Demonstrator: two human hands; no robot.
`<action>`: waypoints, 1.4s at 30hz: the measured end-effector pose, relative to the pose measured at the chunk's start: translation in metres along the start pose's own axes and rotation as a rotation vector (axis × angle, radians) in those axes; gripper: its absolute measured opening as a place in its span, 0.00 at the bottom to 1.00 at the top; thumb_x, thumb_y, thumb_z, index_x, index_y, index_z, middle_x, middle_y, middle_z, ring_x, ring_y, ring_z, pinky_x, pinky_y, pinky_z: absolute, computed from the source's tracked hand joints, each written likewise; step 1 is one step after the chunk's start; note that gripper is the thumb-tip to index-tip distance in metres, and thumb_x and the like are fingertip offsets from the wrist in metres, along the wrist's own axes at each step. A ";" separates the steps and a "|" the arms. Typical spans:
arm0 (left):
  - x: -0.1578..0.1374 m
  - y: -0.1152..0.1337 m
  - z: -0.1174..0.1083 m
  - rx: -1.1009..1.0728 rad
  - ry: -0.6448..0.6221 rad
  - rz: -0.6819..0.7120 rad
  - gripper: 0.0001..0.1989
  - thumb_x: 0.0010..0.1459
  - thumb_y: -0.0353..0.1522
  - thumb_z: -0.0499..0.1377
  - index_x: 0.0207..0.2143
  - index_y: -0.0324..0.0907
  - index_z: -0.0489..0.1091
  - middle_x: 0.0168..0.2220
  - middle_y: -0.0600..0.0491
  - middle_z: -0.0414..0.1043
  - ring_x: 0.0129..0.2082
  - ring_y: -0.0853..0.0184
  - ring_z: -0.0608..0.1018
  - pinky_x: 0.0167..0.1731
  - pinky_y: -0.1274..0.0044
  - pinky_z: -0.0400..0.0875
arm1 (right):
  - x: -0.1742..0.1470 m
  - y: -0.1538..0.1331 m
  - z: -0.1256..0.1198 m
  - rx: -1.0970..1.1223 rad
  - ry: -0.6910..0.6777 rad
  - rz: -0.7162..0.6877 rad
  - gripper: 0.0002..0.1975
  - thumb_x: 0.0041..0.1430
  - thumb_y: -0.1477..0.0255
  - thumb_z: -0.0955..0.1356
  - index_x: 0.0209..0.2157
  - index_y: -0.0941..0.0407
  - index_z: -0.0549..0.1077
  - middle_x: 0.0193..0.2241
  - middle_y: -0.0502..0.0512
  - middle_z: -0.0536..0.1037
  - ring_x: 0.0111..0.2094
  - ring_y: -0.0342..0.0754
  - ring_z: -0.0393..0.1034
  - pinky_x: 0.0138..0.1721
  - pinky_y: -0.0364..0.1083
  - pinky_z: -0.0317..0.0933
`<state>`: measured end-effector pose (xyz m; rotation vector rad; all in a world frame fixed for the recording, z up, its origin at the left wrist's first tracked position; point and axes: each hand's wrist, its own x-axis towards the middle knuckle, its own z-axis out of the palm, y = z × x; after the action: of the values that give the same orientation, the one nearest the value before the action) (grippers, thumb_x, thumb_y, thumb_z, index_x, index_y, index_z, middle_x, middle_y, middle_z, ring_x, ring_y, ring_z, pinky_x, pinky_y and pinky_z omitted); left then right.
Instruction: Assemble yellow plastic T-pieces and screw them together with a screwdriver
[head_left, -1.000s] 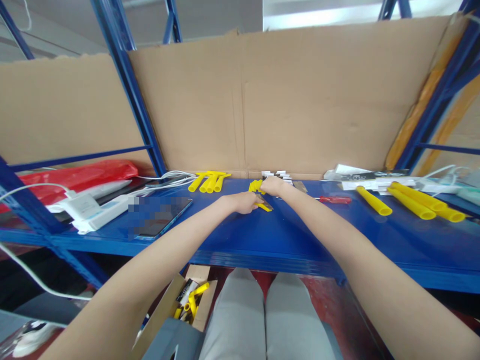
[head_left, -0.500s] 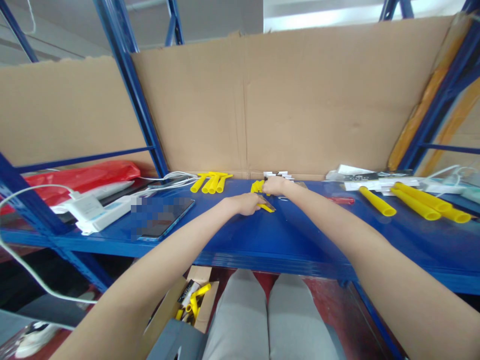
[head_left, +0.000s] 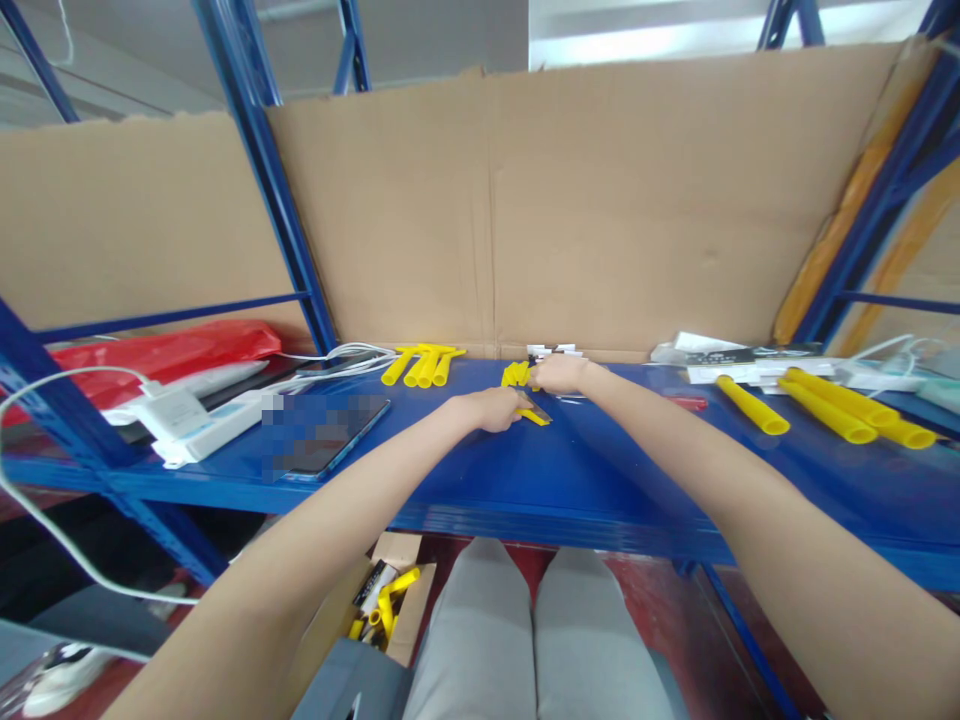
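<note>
Head view: hands (head_left: 496,410) curled, left holding yellow piece (head_left: 535,418)

A blue metal shelving rack (head_left: 279,200) frames the spot, its glossy blue shelf (head_left: 585,490) serving as a worktop, backed by a tall brown corrugated cardboard panel (head_left: 615,200). Above its uneven top edge show a grey wall (head_left: 442,40) and a bright whitish area (head_left: 720,40); below lies a dark red floor (head_left: 637,595).
</note>
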<state>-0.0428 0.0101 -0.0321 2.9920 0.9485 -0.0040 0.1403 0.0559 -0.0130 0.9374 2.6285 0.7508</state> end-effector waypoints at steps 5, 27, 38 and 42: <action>-0.001 0.004 -0.003 -0.004 -0.025 -0.026 0.22 0.62 0.27 0.52 0.58 0.50 0.70 0.59 0.54 0.71 0.56 0.64 0.74 0.57 0.74 0.64 | -0.014 -0.004 -0.001 0.199 0.132 0.165 0.14 0.64 0.78 0.62 0.43 0.60 0.78 0.45 0.64 0.80 0.45 0.51 0.75 0.42 0.44 0.62; -0.001 0.009 -0.009 -0.026 -0.046 -0.098 0.22 0.61 0.28 0.52 0.57 0.51 0.68 0.58 0.57 0.71 0.56 0.66 0.74 0.56 0.76 0.65 | -0.021 -0.030 0.008 1.426 0.369 0.719 0.16 0.59 0.85 0.60 0.20 0.55 0.60 0.11 0.42 0.59 0.12 0.37 0.53 0.17 0.37 0.51; -0.005 0.030 -0.019 0.106 -0.120 -0.335 0.21 0.64 0.33 0.53 0.59 0.39 0.63 0.57 0.42 0.72 0.54 0.56 0.76 0.49 0.73 0.70 | 0.002 -0.037 0.022 1.235 0.361 0.661 0.10 0.53 0.84 0.63 0.25 0.60 0.73 0.22 0.50 0.75 0.26 0.41 0.68 0.30 0.39 0.59; -0.004 0.030 -0.019 0.089 -0.112 -0.379 0.23 0.63 0.33 0.55 0.59 0.36 0.60 0.56 0.38 0.71 0.54 0.54 0.76 0.49 0.71 0.70 | 0.005 -0.039 0.028 1.061 0.345 0.658 0.14 0.55 0.82 0.63 0.40 0.60 0.77 0.34 0.56 0.80 0.36 0.46 0.74 0.38 0.41 0.63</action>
<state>-0.0288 -0.0167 -0.0134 2.7983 1.5162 -0.2164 0.1277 0.0441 -0.0580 2.1458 2.9763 -0.5817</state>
